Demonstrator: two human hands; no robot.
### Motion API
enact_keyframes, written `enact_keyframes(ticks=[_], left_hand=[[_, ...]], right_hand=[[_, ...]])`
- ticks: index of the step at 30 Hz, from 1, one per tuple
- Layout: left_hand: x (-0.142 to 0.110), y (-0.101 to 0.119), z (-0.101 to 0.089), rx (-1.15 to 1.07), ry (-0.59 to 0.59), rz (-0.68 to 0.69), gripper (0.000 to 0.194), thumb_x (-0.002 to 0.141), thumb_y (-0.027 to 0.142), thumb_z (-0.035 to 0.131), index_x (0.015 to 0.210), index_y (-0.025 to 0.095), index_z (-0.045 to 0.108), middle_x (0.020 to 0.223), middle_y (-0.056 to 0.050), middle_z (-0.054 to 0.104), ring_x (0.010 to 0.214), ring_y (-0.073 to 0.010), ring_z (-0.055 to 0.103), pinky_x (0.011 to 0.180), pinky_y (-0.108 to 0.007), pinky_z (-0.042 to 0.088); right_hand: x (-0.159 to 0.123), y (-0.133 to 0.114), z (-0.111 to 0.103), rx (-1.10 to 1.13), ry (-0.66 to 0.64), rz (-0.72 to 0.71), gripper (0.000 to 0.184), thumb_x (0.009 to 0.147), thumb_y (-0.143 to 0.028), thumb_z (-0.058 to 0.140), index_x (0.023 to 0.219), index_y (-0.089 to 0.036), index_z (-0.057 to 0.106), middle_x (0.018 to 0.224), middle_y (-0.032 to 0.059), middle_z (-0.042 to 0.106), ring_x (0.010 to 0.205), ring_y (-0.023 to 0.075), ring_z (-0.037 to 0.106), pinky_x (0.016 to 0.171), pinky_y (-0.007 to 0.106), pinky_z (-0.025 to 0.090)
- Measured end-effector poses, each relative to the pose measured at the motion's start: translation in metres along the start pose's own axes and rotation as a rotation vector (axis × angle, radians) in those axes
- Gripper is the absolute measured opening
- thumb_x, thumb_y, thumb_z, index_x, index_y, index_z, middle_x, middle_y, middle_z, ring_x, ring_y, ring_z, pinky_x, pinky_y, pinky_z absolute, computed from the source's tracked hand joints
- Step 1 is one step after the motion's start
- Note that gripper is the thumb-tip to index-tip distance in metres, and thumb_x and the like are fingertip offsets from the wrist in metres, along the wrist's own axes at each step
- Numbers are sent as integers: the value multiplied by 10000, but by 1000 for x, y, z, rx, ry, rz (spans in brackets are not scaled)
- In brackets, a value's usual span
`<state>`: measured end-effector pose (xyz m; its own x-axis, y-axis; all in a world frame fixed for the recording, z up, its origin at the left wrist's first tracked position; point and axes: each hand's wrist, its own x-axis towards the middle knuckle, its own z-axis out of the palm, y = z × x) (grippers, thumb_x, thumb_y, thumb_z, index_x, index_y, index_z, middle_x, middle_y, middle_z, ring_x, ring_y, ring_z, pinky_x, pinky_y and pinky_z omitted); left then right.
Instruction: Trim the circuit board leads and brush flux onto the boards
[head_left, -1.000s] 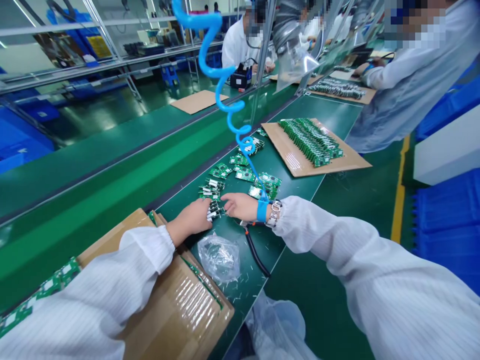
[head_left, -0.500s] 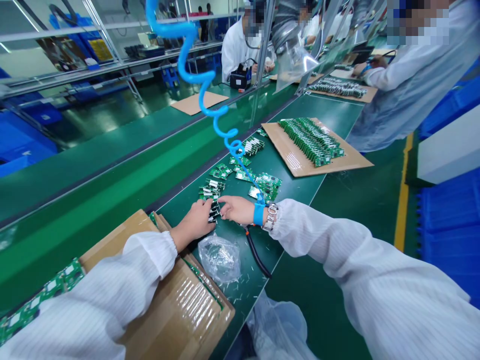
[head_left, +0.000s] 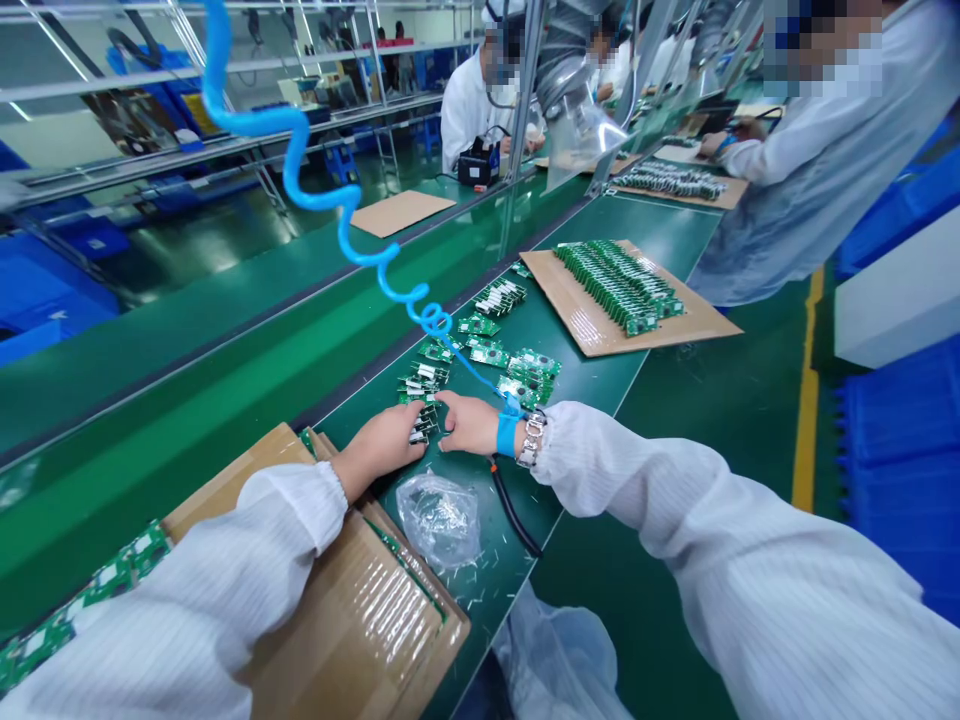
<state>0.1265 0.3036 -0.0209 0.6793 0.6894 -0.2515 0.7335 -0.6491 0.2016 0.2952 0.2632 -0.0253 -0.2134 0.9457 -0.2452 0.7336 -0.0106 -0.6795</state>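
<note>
Both of my hands rest on the green bench around a small stack of green circuit boards (head_left: 424, 424). My left hand (head_left: 388, 441) has its fingers curled against the stack's near side. My right hand (head_left: 466, 424) pinches the stack from the right, thumb and fingers closed on it. A blue strap with a coiled blue cord (head_left: 330, 205) sits on my right wrist beside a metal watch (head_left: 530, 441). More loose boards (head_left: 491, 352) lie scattered just beyond my hands.
A cardboard sheet (head_left: 352, 600) lies under my left forearm, a crumpled clear bag (head_left: 439, 518) and a black tool handle (head_left: 514, 515) below my hands. Another cardboard (head_left: 585, 322) carries rows of boards at the back. A person in white (head_left: 817, 150) works at the right.
Both hands stayed at the board stack and shifted slightly left. The coiled blue cord swung left across the view.
</note>
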Motion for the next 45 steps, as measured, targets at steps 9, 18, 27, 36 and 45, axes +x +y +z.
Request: enact_keyframes(ticks=[9,18,27,36,45], left_hand=[[-4,1,6,-177,-3,-21,439,857,348,587,1251,179,491,1186,-96,574,1039,-243,574,903,-490,464],[-12,16,-25,-873,140,-266,394,818,404,565,1100,128,558,898,-62,644,772,-190,621,707,-363,511],[-98,79,-50,-1680,324,-477,270,621,356,623,811,197,514,652,34,565,571,-126,573,504,-235,465],[-186,119,-23,-1920,689,-640,423,537,294,674,923,210,522,709,46,607,640,-150,622,514,-230,474],[-236,131,16,-2104,834,-698,413,632,353,624,1005,228,502,798,8,658,791,-227,672,624,-318,536]], right_hand=[[-11,9,-9,7,67,-14,600,634,-215,714,1201,-153,526,791,-6,600,628,111,540,566,226,398],[-39,-11,-28,110,221,-112,674,692,-374,687,1290,-153,469,1096,97,582,883,179,592,762,323,494],[-96,-74,2,41,351,-592,945,523,-479,784,1340,-180,414,1403,145,376,1298,305,367,1076,445,328],[-130,-114,35,85,80,-788,872,448,-466,823,1211,-198,497,1313,129,464,1265,280,409,1060,398,357],[-149,-125,77,114,-63,-901,875,479,-488,814,1209,-161,460,1273,160,480,1270,282,405,1073,399,341]])
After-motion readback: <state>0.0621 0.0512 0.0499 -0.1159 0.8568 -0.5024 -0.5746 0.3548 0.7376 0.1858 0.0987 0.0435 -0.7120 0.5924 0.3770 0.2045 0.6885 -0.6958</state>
